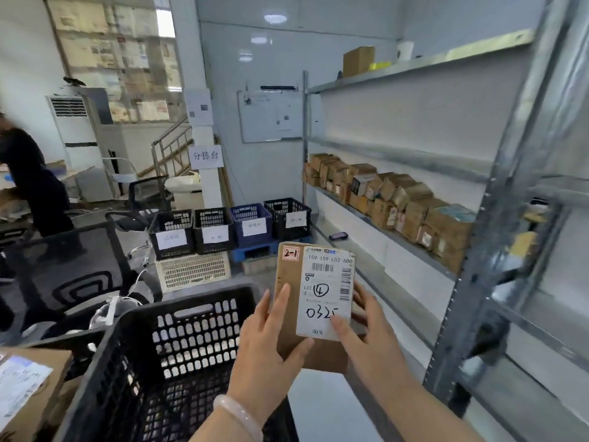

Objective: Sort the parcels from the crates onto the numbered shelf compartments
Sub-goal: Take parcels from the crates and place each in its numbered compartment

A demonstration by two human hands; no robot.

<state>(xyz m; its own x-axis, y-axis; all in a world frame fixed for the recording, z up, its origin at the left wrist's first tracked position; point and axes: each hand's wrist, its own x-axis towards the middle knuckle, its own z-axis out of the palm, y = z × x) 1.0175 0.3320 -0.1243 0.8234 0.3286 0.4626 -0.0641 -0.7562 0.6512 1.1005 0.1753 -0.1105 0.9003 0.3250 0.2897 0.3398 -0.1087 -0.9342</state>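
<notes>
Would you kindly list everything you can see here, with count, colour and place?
held parcel: one, brown with white label, raised in front of the shelf rack
black crate: one, black, nearest, lower left
second parcel: one, brown with white label, bottom left corner
labelled crates: four, three black and one blue, in a row on the floor
cream crate: one, cream, beneath that row
shelf parcels: many, brown, lined on the middle shelf
cardboard box: one, brown, top shelf
shelf rack: one, grey metal, right
whiteboard: one, white, back wall
left hand: one, grips the held parcel's left edge
right hand: one, thumb on the label, fingers behind
</notes>
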